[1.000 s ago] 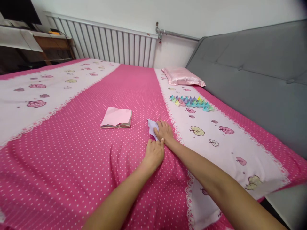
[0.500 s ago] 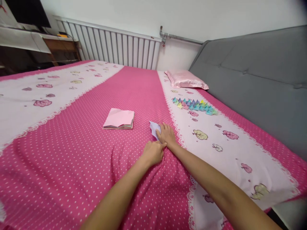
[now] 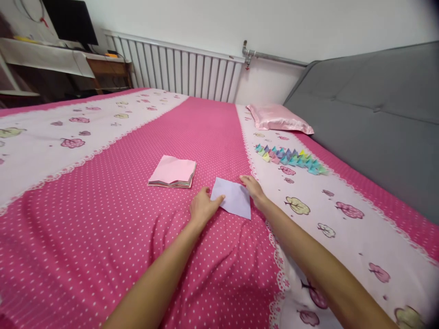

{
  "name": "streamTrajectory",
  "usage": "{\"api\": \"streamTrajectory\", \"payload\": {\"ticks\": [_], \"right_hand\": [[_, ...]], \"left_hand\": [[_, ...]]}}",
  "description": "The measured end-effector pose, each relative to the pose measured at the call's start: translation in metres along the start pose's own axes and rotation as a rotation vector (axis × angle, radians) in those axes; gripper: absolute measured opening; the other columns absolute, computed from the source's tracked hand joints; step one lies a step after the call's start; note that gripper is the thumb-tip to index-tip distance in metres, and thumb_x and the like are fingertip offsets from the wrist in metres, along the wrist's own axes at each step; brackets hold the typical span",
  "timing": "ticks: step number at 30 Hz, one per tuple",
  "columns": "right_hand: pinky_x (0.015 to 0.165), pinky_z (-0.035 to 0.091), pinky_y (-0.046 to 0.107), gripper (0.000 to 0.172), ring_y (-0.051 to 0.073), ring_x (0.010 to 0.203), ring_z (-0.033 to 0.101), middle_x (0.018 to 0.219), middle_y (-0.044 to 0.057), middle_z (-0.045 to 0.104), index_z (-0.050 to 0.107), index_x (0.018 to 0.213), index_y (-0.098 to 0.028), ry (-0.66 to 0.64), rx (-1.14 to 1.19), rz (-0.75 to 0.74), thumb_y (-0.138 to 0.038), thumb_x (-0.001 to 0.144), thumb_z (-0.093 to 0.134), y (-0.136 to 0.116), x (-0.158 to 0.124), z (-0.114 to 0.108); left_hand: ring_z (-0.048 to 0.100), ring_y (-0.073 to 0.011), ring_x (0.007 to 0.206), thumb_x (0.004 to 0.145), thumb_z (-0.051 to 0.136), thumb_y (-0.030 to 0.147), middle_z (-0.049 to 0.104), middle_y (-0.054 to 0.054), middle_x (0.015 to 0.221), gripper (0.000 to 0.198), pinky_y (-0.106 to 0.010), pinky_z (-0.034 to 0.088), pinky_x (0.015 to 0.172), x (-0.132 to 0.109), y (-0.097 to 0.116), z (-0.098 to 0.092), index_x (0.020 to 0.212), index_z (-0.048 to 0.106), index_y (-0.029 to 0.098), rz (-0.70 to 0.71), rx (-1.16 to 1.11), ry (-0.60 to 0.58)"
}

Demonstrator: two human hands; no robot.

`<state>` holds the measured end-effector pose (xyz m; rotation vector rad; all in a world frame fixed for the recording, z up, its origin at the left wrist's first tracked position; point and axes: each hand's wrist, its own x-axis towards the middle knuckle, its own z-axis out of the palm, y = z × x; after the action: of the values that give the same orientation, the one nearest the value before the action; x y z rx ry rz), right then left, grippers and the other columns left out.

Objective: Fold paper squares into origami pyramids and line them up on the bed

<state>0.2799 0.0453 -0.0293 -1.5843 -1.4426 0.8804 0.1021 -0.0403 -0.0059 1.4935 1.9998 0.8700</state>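
Observation:
A pale lilac paper sheet (image 3: 233,198) lies flat on the pink dotted bedspread (image 3: 103,228). My left hand (image 3: 203,206) pinches its left corner between thumb and fingers. My right hand (image 3: 253,187) holds its far right corner with curled fingers. To the left of the sheet sits a stack of square papers (image 3: 172,172) with a pink one on top. A row of small folded paper pieces (image 3: 291,158) in blue, green, pink and yellow lies on the white strip to the right.
A pink satin pillow (image 3: 278,119) rests by the grey padded headboard (image 3: 370,114) on the right. A white radiator (image 3: 178,71) runs along the far wall. A desk with a dark monitor (image 3: 73,20) stands at the far left.
The folded lilac paper under my hands has been opened out into a larger flat sheet. My hands moved apart to its two corners. The view shifted slightly left.

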Motion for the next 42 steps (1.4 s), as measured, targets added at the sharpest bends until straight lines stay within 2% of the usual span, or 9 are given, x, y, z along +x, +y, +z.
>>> {"api": "streamTrajectory", "payload": {"ticks": [3, 7, 12, 16, 20, 24, 32, 36, 42], "right_hand": [[0.075, 0.05, 0.032, 0.036, 0.021, 0.089, 0.062, 0.098, 0.01, 0.067, 0.062, 0.088, -0.016, -0.106, 0.105, 0.025, -0.047, 0.072, 0.054, 0.003, 0.009, -0.012], [0.075, 0.051, 0.03, 0.039, 0.019, 0.09, 0.062, 0.104, 0.01, 0.065, 0.059, 0.097, -0.016, -0.088, 0.236, 0.024, -0.045, 0.073, 0.055, 0.007, 0.004, -0.017], [0.078, 0.051, 0.029, 0.046, 0.019, 0.101, 0.057, 0.116, 0.01, 0.058, 0.053, 0.105, -0.018, 0.036, 0.329, 0.032, -0.049, 0.072, 0.058, 0.001, -0.013, -0.011], [0.072, 0.053, 0.027, 0.037, 0.018, 0.086, 0.063, 0.108, 0.008, 0.062, 0.056, 0.096, -0.021, -0.11, 0.557, 0.178, -0.048, 0.071, 0.061, -0.012, -0.028, -0.007], [0.07, 0.053, 0.028, 0.03, 0.017, 0.076, 0.065, 0.099, 0.009, 0.067, 0.059, 0.09, -0.019, -0.39, 0.737, 0.297, -0.044, 0.073, 0.063, -0.021, -0.038, -0.007], [0.077, 0.051, 0.03, 0.027, 0.018, 0.079, 0.066, 0.093, 0.008, 0.07, 0.063, 0.091, -0.017, -0.615, 0.804, 0.249, -0.036, 0.072, 0.066, -0.023, -0.043, -0.008], [0.082, 0.05, 0.036, 0.033, 0.022, 0.085, 0.065, 0.095, 0.005, 0.07, 0.065, 0.094, -0.019, -0.448, 0.87, 0.044, -0.021, 0.063, 0.074, -0.021, -0.048, -0.004], [0.079, 0.051, 0.037, 0.031, 0.023, 0.081, 0.066, 0.096, 0.007, 0.07, 0.065, 0.093, -0.018, -0.52, 0.807, 0.023, -0.024, 0.064, 0.073, -0.019, -0.051, -0.004], [0.071, 0.052, 0.037, 0.036, 0.023, 0.074, 0.066, 0.088, 0.008, 0.071, 0.065, 0.09, -0.015, -0.599, 0.701, 0.036, -0.031, 0.06, 0.075, -0.022, -0.058, -0.001]], "left_hand": [[0.062, -0.0223, 0.074, 0.065, 0.063, 0.032, 0.066, -0.005, 0.079, 0.039, -0.03, 0.043, 0.064, 0.005, -0.004, 0.007, 0.101, 0.06, 0.017, -0.019, -0.083, -0.031], [0.061, -0.0163, 0.062, 0.065, 0.064, 0.024, 0.061, -0.001, 0.065, 0.04, -0.025, 0.045, 0.058, 0.003, -0.006, 0.011, 0.102, 0.054, 0.013, -0.104, -0.53, 0.034], [0.061, -0.0139, 0.073, 0.066, 0.065, 0.026, 0.063, -0.004, 0.083, 0.044, -0.026, 0.048, 0.067, -0.008, 0.001, 0.005, 0.105, 0.047, 0.014, -0.077, -1.063, 0.22], [0.06, -0.0131, 0.079, 0.065, 0.069, 0.028, 0.062, -0.004, 0.09, 0.046, -0.024, 0.046, 0.072, -0.011, 0.006, 0.004, 0.104, 0.049, 0.016, 0.011, -1.214, 0.226], [0.059, -0.0116, 0.079, 0.067, 0.07, 0.027, 0.062, -0.002, 0.09, 0.046, -0.021, 0.045, 0.07, -0.014, 0.01, 0.002, 0.107, 0.049, 0.018, 0.083, -1.264, 0.178], [0.059, -0.0109, 0.077, 0.066, 0.07, 0.026, 0.062, -0.001, 0.087, 0.049, -0.021, 0.045, 0.068, -0.017, 0.014, -0.003, 0.11, 0.048, 0.02, 0.099, -1.273, 0.127], [0.059, -0.0117, 0.062, 0.063, 0.072, 0.039, 0.065, -0.002, 0.072, 0.054, -0.021, 0.044, 0.057, -0.017, 0.014, -0.028, 0.107, 0.055, 0.014, -0.086, -1.142, -0.08], [0.06, -0.0137, 0.059, 0.065, 0.068, 0.048, 0.069, -0.009, 0.078, 0.045, -0.023, 0.045, 0.053, -0.012, 0.006, -0.038, 0.09, 0.066, 0.01, -0.175, -1.047, -0.338], [0.064, -0.0198, 0.067, 0.052, 0.079, 0.035, 0.07, -0.013, 0.084, 0.045, -0.028, 0.049, 0.062, -0.014, 0.002, -0.045, 0.087, 0.069, 0.008, -0.192, -0.935, -0.426]]}}
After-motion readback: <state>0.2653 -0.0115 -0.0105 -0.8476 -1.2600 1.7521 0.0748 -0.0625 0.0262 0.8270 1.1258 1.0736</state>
